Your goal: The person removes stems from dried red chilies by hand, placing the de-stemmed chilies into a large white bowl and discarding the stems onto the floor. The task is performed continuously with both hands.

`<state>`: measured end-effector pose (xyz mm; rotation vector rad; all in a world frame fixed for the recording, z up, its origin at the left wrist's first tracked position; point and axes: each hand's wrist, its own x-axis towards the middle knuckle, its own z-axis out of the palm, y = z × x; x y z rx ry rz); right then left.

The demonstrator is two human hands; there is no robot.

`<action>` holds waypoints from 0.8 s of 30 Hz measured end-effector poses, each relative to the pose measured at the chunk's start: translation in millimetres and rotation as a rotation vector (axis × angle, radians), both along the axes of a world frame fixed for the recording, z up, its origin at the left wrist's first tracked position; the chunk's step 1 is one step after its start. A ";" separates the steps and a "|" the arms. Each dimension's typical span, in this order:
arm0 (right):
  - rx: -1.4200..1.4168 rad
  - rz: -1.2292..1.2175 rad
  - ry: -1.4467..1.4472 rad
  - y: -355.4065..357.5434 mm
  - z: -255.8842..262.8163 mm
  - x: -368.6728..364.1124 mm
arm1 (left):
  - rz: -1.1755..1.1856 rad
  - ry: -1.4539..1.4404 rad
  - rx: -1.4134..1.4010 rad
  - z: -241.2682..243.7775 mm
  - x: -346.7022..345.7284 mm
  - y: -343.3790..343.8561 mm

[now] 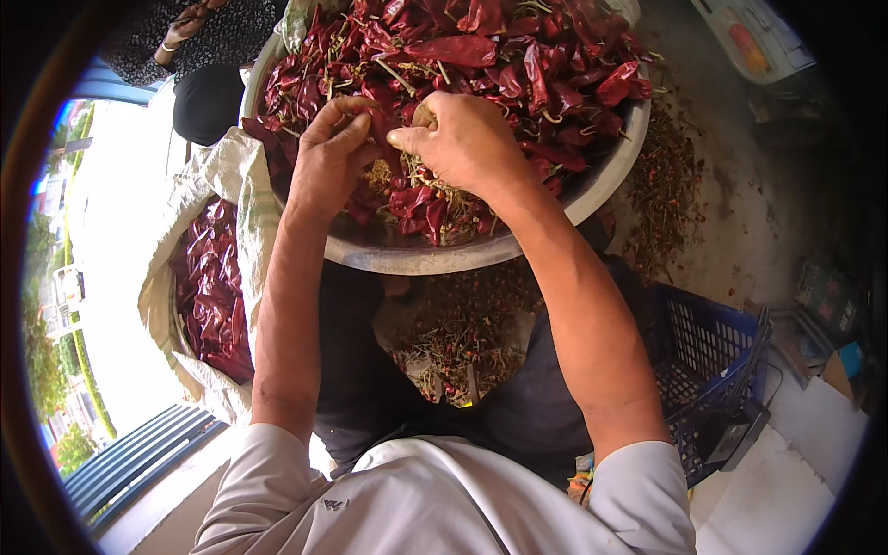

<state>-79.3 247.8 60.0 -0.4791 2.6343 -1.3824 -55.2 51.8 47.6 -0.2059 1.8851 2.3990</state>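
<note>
Both of my hands are over a wide metal basin (430,260) heaped with dried red chili peppers (451,52), many with their stems. My left hand (333,156) pinches a dried red chili (383,128) between thumb and fingers at the near part of the heap. Close on its other side is my right hand (468,139), with its fingers curled and the thumb tip at the chili's edge. Whether the right fingertips grip anything is hidden. Yellowish seeds and stem bits (378,175) lie among the peppers below my hands.
At left, an open woven sack (260,187) holds more red chilies (211,291). Stems and scraps litter the floor (458,326) between my legs and right of the basin. A blue plastic crate (707,326) stands at right. Another person's hand (184,28) shows at upper left.
</note>
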 end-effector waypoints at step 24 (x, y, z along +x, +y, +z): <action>-0.107 -0.068 0.208 -9.4 -9.4 1.1 | -0.386 -0.095 -1.882 -59.5 -35.5 -43.4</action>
